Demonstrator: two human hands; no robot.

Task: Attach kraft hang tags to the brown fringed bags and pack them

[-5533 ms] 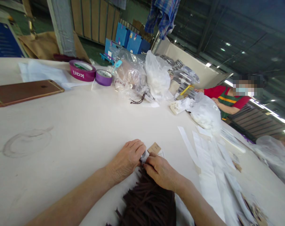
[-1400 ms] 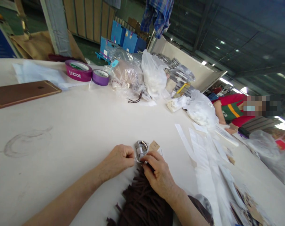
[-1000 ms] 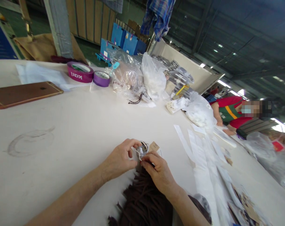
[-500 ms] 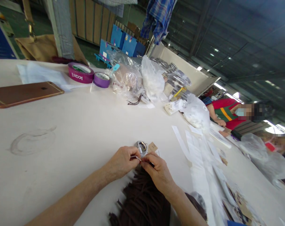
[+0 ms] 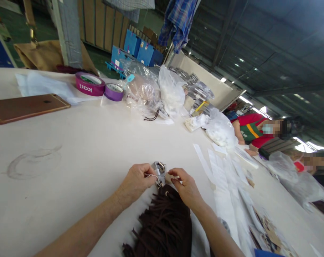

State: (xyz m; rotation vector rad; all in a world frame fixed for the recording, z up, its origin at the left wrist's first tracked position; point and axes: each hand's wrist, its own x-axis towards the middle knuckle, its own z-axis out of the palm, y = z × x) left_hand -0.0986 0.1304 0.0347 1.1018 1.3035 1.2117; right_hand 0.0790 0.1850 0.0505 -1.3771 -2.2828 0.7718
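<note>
White string [image 5: 152, 175] pinched in left hand [image 5: 138, 178]

The right hand [image 5: 175, 177], fingers parted, is just beside wrapped metal hardware [image 5: 159, 168]. The brown fringed item [image 5: 168, 225] lies between the forearms on a pale table [image 5: 92, 142]; tape rolls [image 5: 92, 89] sit farther back, blue boxes [image 5: 145, 53] behind.

Pale table [image 5: 97, 142] | brown fringed item [image 5: 167, 225] | phone [image 5: 28, 108] | magenta tape [image 5: 91, 89] | purple tape [image 5: 113, 95] | white strips [image 5: 204, 163]

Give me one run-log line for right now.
left hand: pinching white string | right hand: thumb and fingers parted | dark fringed item: on table | phone: far left
</note>
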